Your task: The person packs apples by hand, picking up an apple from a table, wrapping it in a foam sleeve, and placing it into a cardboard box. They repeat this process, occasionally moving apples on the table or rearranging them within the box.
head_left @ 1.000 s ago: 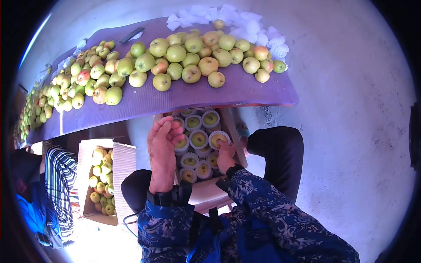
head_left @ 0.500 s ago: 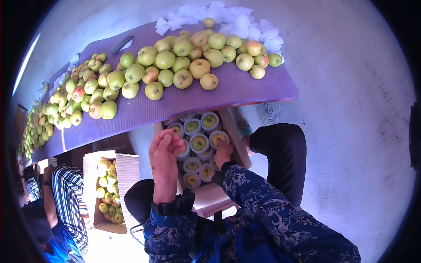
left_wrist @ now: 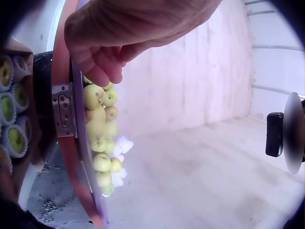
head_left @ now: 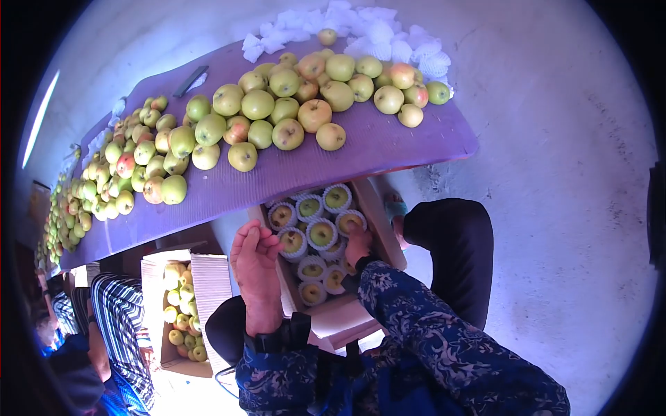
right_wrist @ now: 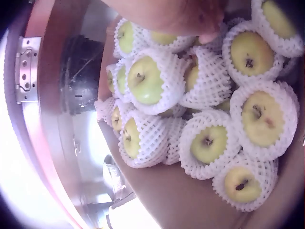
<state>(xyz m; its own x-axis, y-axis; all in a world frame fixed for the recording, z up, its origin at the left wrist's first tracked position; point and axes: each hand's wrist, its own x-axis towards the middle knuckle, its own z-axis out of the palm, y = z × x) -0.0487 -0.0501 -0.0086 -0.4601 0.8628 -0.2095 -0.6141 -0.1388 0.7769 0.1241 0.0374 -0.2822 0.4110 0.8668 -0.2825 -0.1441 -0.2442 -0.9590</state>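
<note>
My left hand (head_left: 257, 277) is raised beside the carton, its fingers loosely curled toward the thumb with nothing between them. The left wrist view shows the same bent fingers (left_wrist: 106, 67) in front of the table edge. Down in the cardboard carton (head_left: 385, 225), my right hand (head_left: 359, 244) rests its fingers on the face of an apple (head_left: 349, 220) in a white foam net. Around it several netted apples (head_left: 321, 234) stand in rows, stems showing. From the right wrist, the hand (right_wrist: 167, 14) covers the top of the view, over netted apples (right_wrist: 145, 81).
A purple-covered table (head_left: 430, 142) reaches over the carton's far side, heaped with loose apples (head_left: 258, 104). White foam nets (head_left: 378, 38) lie at its back. On the left stands another carton (head_left: 211, 277) of bare apples, near a second person in striped clothing (head_left: 118, 305).
The head view has shifted, so table and cartons sit differently in it. My right hand stays on the same netted apple. The left hand remains raised, drawn slightly away from the carton.
</note>
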